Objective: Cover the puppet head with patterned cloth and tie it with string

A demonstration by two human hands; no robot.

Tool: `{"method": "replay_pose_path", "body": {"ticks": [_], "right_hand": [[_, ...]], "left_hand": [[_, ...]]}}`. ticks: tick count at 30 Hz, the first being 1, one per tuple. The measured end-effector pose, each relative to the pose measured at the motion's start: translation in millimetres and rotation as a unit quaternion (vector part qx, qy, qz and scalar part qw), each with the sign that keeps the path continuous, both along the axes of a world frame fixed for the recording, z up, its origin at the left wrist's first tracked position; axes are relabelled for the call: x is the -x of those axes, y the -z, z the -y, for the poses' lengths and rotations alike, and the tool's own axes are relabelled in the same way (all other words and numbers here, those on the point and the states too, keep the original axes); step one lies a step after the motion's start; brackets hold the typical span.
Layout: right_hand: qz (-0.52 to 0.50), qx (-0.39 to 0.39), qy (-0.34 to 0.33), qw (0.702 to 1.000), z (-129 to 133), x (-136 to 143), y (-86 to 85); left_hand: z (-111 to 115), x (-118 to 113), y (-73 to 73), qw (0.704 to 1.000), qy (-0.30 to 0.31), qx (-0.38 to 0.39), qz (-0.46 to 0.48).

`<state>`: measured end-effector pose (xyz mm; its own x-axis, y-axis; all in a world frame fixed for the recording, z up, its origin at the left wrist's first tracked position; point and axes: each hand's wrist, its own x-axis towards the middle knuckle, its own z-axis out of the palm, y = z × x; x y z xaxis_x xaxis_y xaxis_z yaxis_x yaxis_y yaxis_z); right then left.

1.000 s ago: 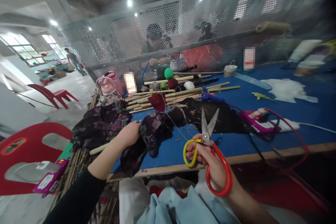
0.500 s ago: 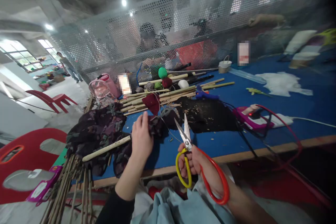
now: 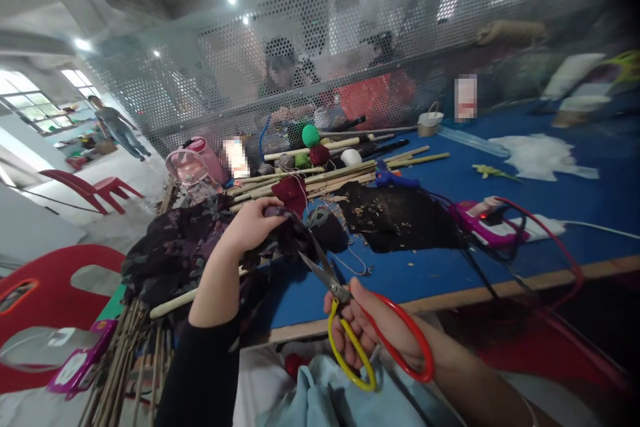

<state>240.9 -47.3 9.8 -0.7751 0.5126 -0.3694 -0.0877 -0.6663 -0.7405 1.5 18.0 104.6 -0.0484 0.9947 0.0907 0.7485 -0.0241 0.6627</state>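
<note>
My left hand (image 3: 249,225) grips a fold of dark floral fabric (image 3: 175,253) and lifts its edge above the blue table (image 3: 430,273). My right hand (image 3: 367,333) holds scissors (image 3: 350,310) with one yellow and one red handle. The blades are slightly apart and point up-left at the raised fabric edge, close to my left hand. A pale wooden stick (image 3: 173,302) lies under the fabric. Light blue cloth (image 3: 325,400) covers my lap.
Bamboo sticks (image 3: 320,180), yarn balls (image 3: 311,135), a black cloth (image 3: 395,217), a blue glue gun (image 3: 395,179) and a pink device with red cable (image 3: 483,223) lie on the table. Red chairs (image 3: 50,300) stand left. People sit behind a perforated metal screen (image 3: 300,47).
My left hand went from flat on the fabric to gripping and lifting its edge. The scissors swung from pointing upward to pointing left toward the fabric, and my right hand dropped lower.
</note>
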Motion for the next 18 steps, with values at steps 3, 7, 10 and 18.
{"method": "replay_pose_path", "body": {"ticks": [3, 7, 10, 18], "right_hand": [[0.014, -0.004, -0.011, 1.000, -0.2, 6.4, -9.7], [-0.017, 0.014, -0.033, 0.999, -3.6, 22.5, -16.8], [-0.039, 0.014, -0.038, 0.998, -9.9, 35.3, -17.8], [-0.060, 0.011, -0.024, 0.998, -6.7, 28.2, -16.4]], "left_hand": [[-6.9, 3.7, 0.3, 0.994, -0.005, 0.018, 0.105], [-0.2, 2.1, 6.1, 0.973, -0.022, 0.006, 0.229], [11.6, -1.7, 18.9, 0.966, -0.061, -0.100, 0.229], [52.9, 3.5, 57.5, 0.913, -0.347, -0.189, -0.099]]}}
